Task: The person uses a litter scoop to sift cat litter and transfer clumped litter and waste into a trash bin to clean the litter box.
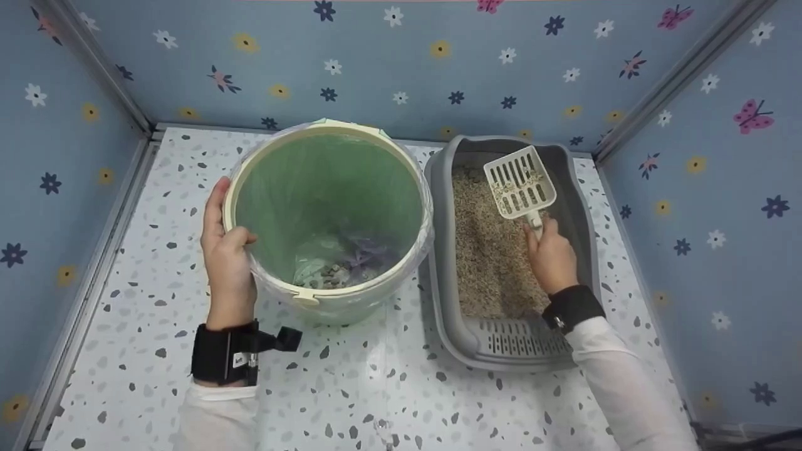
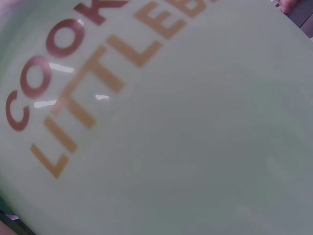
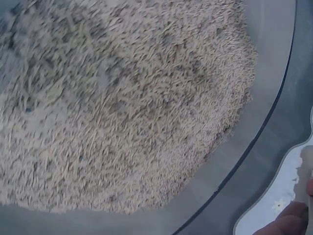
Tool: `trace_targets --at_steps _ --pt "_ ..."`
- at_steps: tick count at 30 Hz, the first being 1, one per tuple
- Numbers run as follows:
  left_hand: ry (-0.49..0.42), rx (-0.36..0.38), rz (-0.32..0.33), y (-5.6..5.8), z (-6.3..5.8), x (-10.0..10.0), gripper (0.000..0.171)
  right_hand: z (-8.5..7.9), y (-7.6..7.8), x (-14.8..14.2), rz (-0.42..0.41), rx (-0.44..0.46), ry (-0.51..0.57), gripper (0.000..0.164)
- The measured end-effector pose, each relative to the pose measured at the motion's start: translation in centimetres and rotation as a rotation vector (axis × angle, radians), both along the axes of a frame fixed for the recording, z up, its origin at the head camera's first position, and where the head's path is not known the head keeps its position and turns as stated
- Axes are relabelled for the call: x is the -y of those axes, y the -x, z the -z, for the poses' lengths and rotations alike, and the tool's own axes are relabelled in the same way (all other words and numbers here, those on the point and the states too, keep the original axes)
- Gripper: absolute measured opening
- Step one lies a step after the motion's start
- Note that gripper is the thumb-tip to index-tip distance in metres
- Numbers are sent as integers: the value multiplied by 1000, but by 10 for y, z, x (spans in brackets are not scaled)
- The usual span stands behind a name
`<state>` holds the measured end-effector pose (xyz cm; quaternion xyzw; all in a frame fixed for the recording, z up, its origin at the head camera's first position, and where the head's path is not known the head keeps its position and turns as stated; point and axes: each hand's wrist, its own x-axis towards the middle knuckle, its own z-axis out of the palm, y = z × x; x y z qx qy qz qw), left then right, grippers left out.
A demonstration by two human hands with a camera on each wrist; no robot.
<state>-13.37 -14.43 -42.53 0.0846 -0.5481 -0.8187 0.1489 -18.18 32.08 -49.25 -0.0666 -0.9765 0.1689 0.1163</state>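
My left hand [image 1: 230, 257] grips the left rim of a round trash can [image 1: 335, 291], thumb over the cream rim and fingers outside. A clear bag lines the green can, with some litter and purplish matter at its bottom. Printed letters on the can's side fill the left wrist view [image 2: 93, 78]. In my right hand [image 1: 554, 257] is the handle of a white slotted litter scoop [image 1: 520, 183], held over the grey litter box [image 1: 442, 300]. Bits of litter cling to the scoop's slots. Pale brown litter [image 1: 492, 263] covers the box floor, also in the right wrist view [image 3: 122, 112].
Can and box stand side by side on a white speckled surface [image 1: 351, 401]. Blue flowered panels [image 1: 376, 69] enclose the back and both sides. A perforated step [image 1: 520, 338] spans the near end of the litter box.
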Motion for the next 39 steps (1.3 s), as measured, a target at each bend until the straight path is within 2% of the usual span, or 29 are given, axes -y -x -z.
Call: trace_targets --at_steps 5,11,16,22,26,28,31,36,39 --pt "0 -2 9 -1 0 0 85 2 -4 -3 -32 -42 -101 35" --pt "9 -10 -2 -1 0 -1 85 9 -6 -6 -87 -156 -215 31" --pt "2 -11 -5 0 0 -1 85 10 -9 -4 -124 -207 -299 29" --pt "0 -10 0 1 0 -1 85 10 -11 -1 -156 -269 -391 29" --pt "0 -5 -3 1 1 -1 85 10 -10 -1 -164 -288 -404 26" --pt "4 -2 -9 1 1 -1 85 11 -10 -1 -156 -260 -372 26" --pt "4 0 -14 1 1 -1 86 9 -11 -1 -123 -134 -266 27" --pt "4 -8 -6 0 1 -1 85 3 -10 -1 -82 145 -6 36" --pt "-2 -20 -3 0 2 0 85 2 -9 -2 -95 234 158 33"
